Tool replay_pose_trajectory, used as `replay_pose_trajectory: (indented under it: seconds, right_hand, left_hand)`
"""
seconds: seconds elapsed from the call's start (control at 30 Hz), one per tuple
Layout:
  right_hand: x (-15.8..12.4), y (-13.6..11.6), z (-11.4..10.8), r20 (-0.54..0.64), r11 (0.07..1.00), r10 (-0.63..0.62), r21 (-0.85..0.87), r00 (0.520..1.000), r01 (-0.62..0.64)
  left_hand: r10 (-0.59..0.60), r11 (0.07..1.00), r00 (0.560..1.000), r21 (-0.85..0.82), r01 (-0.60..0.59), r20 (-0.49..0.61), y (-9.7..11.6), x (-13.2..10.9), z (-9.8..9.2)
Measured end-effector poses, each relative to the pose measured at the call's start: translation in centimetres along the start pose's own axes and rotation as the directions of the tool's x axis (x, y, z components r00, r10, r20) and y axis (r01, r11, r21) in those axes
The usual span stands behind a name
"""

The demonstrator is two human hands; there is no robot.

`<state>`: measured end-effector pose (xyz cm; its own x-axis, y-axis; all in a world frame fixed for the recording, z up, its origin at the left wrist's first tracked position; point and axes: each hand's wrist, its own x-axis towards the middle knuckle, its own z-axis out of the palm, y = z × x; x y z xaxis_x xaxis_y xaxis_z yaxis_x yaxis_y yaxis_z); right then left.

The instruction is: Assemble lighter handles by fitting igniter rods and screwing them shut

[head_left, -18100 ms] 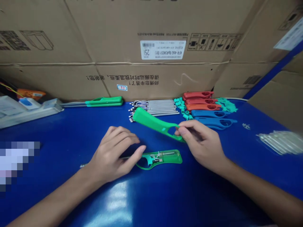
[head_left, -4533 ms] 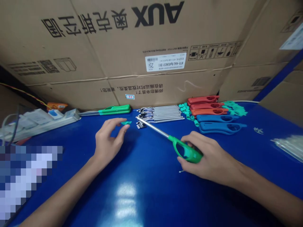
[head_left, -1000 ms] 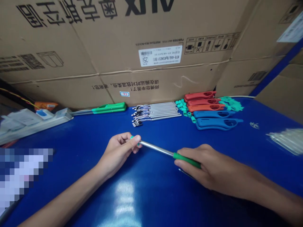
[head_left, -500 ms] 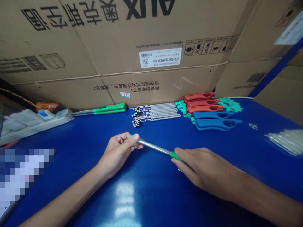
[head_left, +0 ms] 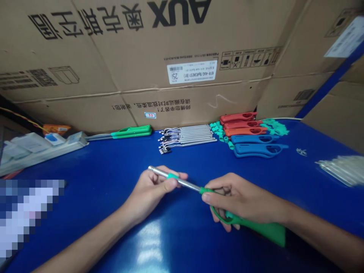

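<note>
My right hand (head_left: 236, 201) is wrapped round the green handle of a long-necked lighter (head_left: 270, 229), whose trigger opening shows under my fingers. Its metal tube (head_left: 189, 185) slants up to the left, the bare tip pointing away from the handle. On that tube sits a small teal collar (head_left: 172, 176), pinched between the thumb and fingers of my left hand (head_left: 155, 193). The collar is partway along, apart from the green handle's front end. My left fingers partly hide the tube and the collar.
Metal tubes with wires (head_left: 196, 134) lie in a row at the back, beside loose teal collars (head_left: 217, 131). Red handles (head_left: 239, 117) and blue handles (head_left: 256, 149) are to their right. Green lighters (head_left: 132, 131) lie left, near a power strip (head_left: 42, 151). A cardboard box (head_left: 113, 57) stands behind.
The teal collar has moved from the tube's far end towards the handle with my left hand, baring the tip. My right hand has turned, so more of the green handle shows.
</note>
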<state>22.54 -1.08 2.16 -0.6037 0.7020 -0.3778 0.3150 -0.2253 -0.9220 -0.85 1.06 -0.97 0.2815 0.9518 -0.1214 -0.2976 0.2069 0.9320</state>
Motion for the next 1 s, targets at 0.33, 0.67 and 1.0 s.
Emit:
replay_pose_trajectory:
  seconds: [0.33, 0.67, 1.0]
  right_hand:
    - [0.2, -0.3, 0.1, 0.016, 0.996, -0.063, 0.070, 0.998, 0.062]
    - [0.0, 0.1, -0.2, 0.033, 0.994, -0.050, 0.104, 0.998, 0.046]
    - [-0.2, 0.0, -1.3, 0.111, 0.999, -0.002, 0.042, 0.994, -0.003]
  left_hand:
    - [0.012, 0.999, 0.988, -0.036, -0.007, 0.156, -0.2, -0.5, 0.4]
    - [0.013, 1.000, 0.999, 0.022, -0.014, 0.045, 0.1, -0.8, 0.8]
    - [0.094, 0.995, 0.995, -0.037, -0.096, -0.041, 0.6, -0.3, 0.2]
